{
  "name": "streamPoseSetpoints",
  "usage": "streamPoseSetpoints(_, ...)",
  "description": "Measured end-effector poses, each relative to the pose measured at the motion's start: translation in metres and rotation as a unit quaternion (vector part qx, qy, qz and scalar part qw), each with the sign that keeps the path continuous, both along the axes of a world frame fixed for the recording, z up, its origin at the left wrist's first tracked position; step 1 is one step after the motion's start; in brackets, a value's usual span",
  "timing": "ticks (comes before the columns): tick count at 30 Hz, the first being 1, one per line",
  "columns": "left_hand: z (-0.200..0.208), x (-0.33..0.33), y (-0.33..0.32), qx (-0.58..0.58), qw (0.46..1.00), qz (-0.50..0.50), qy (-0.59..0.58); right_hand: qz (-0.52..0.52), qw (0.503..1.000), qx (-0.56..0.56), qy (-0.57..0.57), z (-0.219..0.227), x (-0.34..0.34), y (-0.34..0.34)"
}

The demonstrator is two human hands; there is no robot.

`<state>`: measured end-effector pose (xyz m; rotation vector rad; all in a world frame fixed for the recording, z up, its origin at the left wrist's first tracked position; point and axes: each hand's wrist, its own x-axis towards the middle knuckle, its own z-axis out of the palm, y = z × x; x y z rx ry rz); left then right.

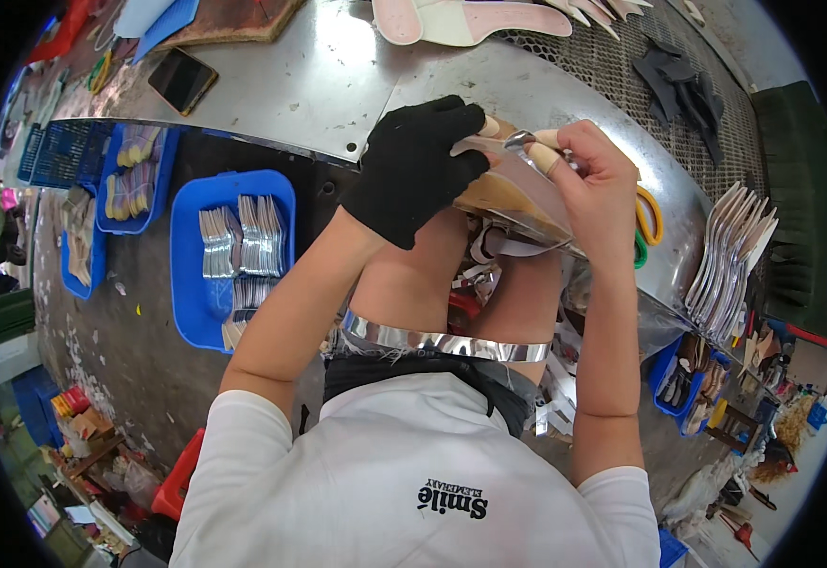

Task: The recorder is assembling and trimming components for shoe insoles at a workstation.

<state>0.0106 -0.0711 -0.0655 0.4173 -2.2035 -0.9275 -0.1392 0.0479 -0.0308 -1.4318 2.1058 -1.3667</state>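
My left hand (420, 170), in a black glove, is closed with its fingertips on a thin pale strip (480, 145) over the bench's near edge. My right hand (591, 185), bare with pale covers on fingertips, pinches a shiny silver piece (519, 141) at the strip's other side. Whether strip and silver piece are joined I cannot tell. Beneath both hands lies a tan, worn surface (517, 194). Scissors with yellow and green handles (653, 216) rest just right of my right hand. Across my lap runs a silver strip (442, 343).
A metal bench (337, 57) holds a phone (183, 80), pink sole-shaped pieces (489, 21), black scraps (683, 90) and a stack of silver-edged strips (730, 256) at right. Blue baskets (178, 284) with bundled strips stand on the left. Scraps lie under the bench.
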Motion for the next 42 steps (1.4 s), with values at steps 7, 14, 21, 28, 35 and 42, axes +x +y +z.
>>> streamPoseSetpoints(7, 0.0, -0.011, 0.006, -0.005, 0.999, 0.053, 0.011, -0.028, 0.999, -0.003, 0.044, -0.013, 0.002, -0.002)
streamPoseSetpoints(14, -0.01, -0.01, 0.013, -0.093, 0.989, 0.11, 0.04, -0.018, 0.97, -0.08, 0.231, -0.013, 0.005, 0.005)
streamPoseSetpoints(21, -0.013, -0.013, 0.007, -0.178, 0.982, 0.067, 0.013, 0.013, 0.962, -0.051, 0.268, -0.012, -0.001, 0.005)
streamPoseSetpoints(28, 0.011, -0.025, 0.016, -0.175, 0.981, 0.079, 0.012, 0.05, 0.996, 0.073, -0.014, 0.002, -0.03, -0.011)
streamPoseSetpoints(35, 0.004, -0.03, 0.008, -0.122, 0.992, 0.022, -0.034, 0.058, 0.984, 0.143, -0.083, 0.006, -0.045, 0.012)
streamPoseSetpoints(42, 0.011, -0.036, 0.0, -0.135, 0.987, -0.059, -0.06, -0.036, 0.984, 0.075, 0.159, -0.008, -0.018, 0.021)
